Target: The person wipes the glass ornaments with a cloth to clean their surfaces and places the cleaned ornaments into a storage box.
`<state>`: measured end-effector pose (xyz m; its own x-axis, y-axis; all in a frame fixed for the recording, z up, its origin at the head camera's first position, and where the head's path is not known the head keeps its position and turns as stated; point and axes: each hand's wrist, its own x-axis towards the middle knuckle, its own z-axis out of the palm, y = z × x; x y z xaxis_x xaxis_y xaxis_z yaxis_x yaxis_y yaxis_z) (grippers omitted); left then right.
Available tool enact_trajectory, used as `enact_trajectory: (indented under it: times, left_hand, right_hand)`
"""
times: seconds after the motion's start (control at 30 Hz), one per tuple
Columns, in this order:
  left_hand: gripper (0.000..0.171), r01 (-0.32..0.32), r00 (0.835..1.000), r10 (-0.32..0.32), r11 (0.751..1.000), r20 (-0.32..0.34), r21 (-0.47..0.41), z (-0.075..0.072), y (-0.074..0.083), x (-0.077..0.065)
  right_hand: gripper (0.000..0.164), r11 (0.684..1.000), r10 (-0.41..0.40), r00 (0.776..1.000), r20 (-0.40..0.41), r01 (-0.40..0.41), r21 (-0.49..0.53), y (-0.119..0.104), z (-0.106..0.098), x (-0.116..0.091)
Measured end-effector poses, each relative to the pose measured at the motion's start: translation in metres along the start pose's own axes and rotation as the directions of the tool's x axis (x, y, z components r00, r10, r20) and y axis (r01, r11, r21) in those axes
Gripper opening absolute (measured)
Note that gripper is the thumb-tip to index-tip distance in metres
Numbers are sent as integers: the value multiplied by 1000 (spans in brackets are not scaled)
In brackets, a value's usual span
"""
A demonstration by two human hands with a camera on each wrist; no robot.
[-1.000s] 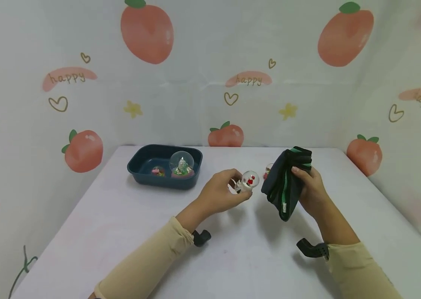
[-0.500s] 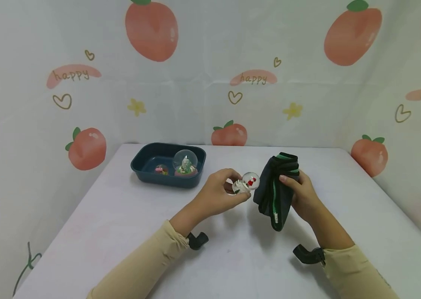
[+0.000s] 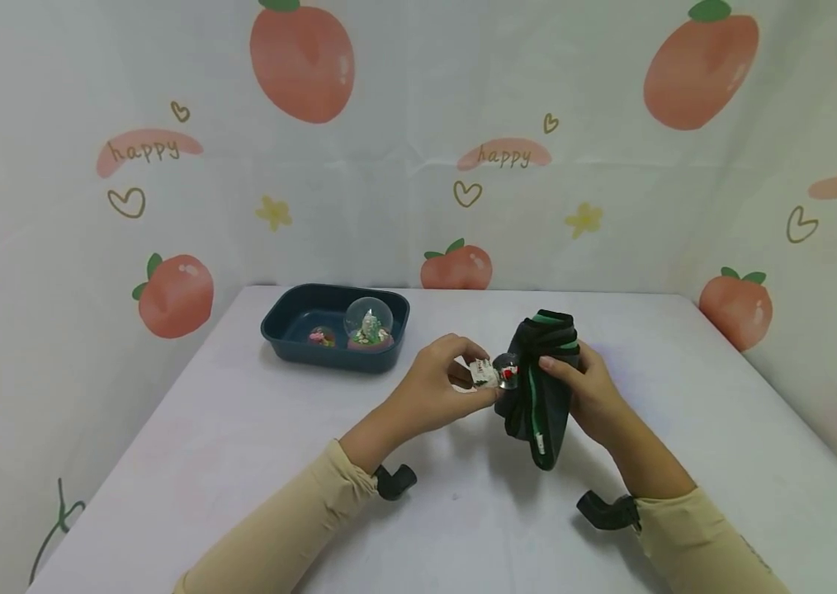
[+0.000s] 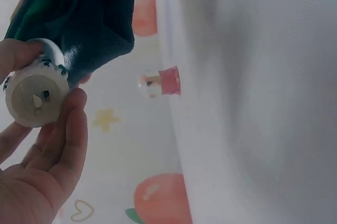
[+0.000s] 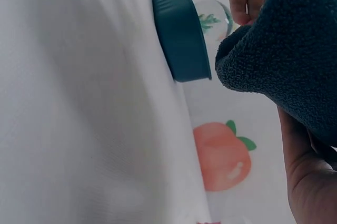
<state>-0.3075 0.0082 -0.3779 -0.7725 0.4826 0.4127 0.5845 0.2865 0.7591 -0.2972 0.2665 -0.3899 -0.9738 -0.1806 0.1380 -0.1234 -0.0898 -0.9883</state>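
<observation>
Backdrop [image 3: 381,206], left pink band [image 3: 191,146]: is reading "happy"
Middle pink band [image 3: 469,160]: is reading "happy"
Right pink band [image 3: 825,189]: is reading "happy", meeting the view's edge
Towel [image 3: 554,404], white tag [image 3: 540,443]: is appearing too small to read

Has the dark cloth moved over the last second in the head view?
Yes: the dark cloth has moved left, closer to the blue tray.

Booth-like tabletop work space, plain white table [image 3: 463,520], peach-and-"happy" printed sheeting [image 3: 389,190] on three sides
</observation>
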Motion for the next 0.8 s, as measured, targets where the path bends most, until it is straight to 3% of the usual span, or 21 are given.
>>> enact_trajectory:
  times: [0.23, 0.57, 0.8]
  left_hand:
    - [40, -65, 998, 65, 998, -25, 7, 4, 1, 3]
    - [45, -160, 984, 169, 980, -64, 118, 7, 2, 6]
    - [47, -176, 983, 180, 980, -39, 94, 4, 1, 6]
  right_hand:
    - [21, 1000, -3, 1000, 27, 3, -14, 3, 4, 0]
    - [26, 999, -8, 994, 113, 12, -39, 6, 7, 1]
    - [27, 1000, -9, 999, 32, 9, -16, 11, 10, 2]
